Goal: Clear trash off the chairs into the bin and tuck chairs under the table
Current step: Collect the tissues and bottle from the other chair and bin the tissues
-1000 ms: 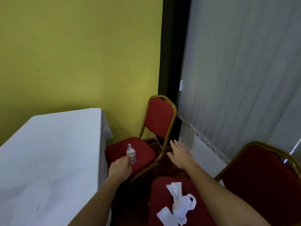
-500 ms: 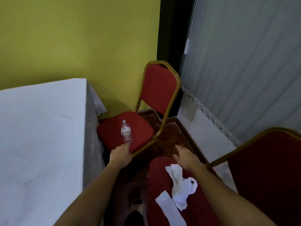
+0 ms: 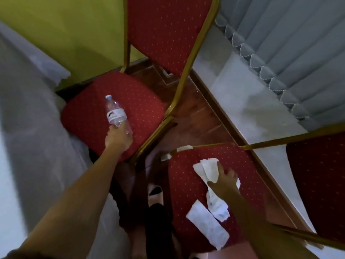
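the desk (image 3: pixel 28 128), draped in a white cloth, fills the left side, its cloth edge hanging just beside the left rim of the far chair (image 3: pixel 115 101). that chair's red seat sits close against the desk, with only a dark sliver between cloth and cushion; its gold-framed back rises toward the yellow wall (image 3: pixel 65 30). a clear plastic bottle (image 3: pixel 116 114) lies on the seat, cap pointing away from the person. the left hand (image 3: pixel 118 139) is curled around the bottle's base end, fingers closed on it, near the seat's front edge.

right of the far chair, a narrow strip of wooden floor (image 3: pixel 196 116) runs between its gold leg and the near chair (image 3: pixel 186 193), whose seat corner comes close to the far chair's front rail. a shoe (image 3: pixel 155 193) shows in the gap below. on the near chair's seat lie crumpled white tissues (image 3: pixel 207 223); the right hand (image 3: pixel 225 181) rests on their upper end, fingers bent over the paper, though whether it has truly gripped cannot be told.

further right, a pale ledge (image 3: pixel 248 101) and grey vertical blinds (image 3: pixel 289 43) border the floor, and the near chair's red back (image 3: pixel 317 184) fills the right edge.
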